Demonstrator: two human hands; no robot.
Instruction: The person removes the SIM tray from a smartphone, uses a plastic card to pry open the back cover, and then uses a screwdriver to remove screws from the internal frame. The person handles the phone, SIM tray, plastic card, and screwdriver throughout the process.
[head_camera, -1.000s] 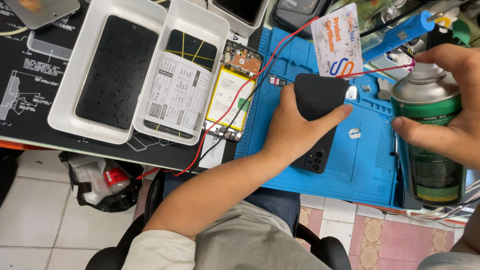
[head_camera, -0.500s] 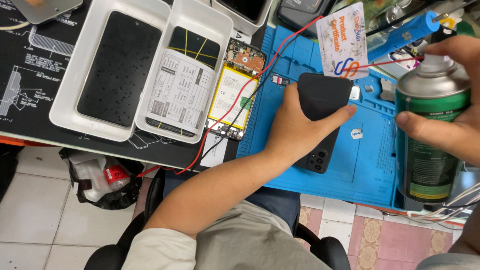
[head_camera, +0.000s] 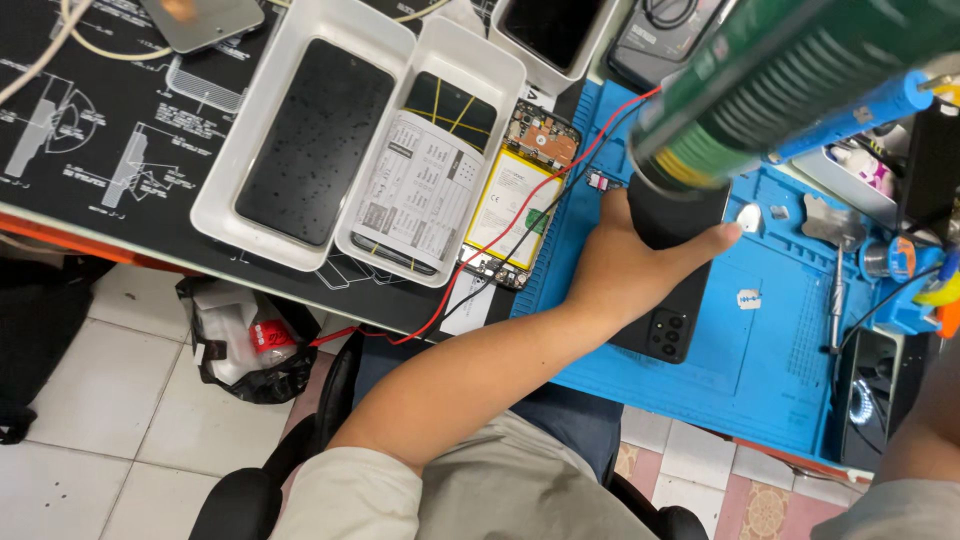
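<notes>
Our left hand flat on black phone, palm down, thumb spread, pinning it to blue mat. Phone lies near mat's middle, camera end toward us. Green can raised above mat's far edge, tilted, base toward phone. Our right hand out of frame; we cannot tell its grip. Opened phone with yellow battery sits just left of mat; white trays further left. We judge: keep phone pressed still, keep can off red wire.
</notes>
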